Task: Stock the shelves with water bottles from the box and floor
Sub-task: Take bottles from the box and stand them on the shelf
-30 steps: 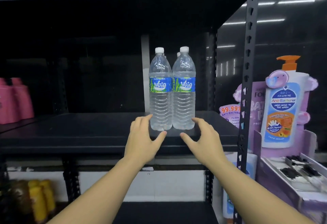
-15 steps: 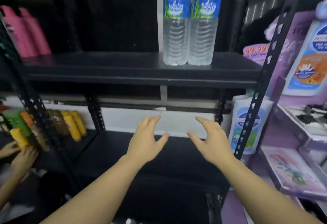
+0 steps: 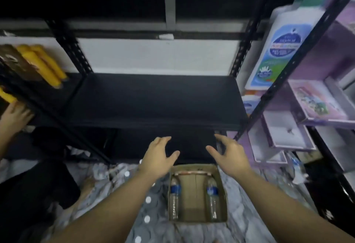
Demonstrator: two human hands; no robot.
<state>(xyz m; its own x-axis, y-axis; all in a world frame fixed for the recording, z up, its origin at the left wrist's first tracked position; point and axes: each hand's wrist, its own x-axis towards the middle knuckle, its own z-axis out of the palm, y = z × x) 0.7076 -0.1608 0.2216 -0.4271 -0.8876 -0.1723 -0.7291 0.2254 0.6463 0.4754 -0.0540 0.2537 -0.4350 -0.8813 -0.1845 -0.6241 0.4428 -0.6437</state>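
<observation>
An open cardboard box [image 3: 196, 194] sits on the floor below me. Two clear water bottles with blue labels lie in it, one along the left wall [image 3: 174, 196] and one along the right wall [image 3: 212, 197]. My left hand [image 3: 159, 156] and my right hand [image 3: 228, 156] hover open above the box's far end, fingers spread, holding nothing. A black lower shelf board [image 3: 153, 98] lies bare just beyond my hands. Another water bottle [image 3: 296, 167] lies on the floor at the right.
Yellow bottles [image 3: 44, 64] stand on the neighbouring left shelf, where another person's hand [image 3: 13, 114] reaches. A purple display stand [image 3: 311, 108] with a large soap-bottle cutout [image 3: 282, 48] is at the right. Black perforated uprights [image 3: 299, 50] frame the shelf. Grey patterned cloth [image 3: 119, 194] covers the floor.
My view has swung down from the upper shelf with the two standing bottles to the floor. Both hands have lowered, still open, and now hang over the box.
</observation>
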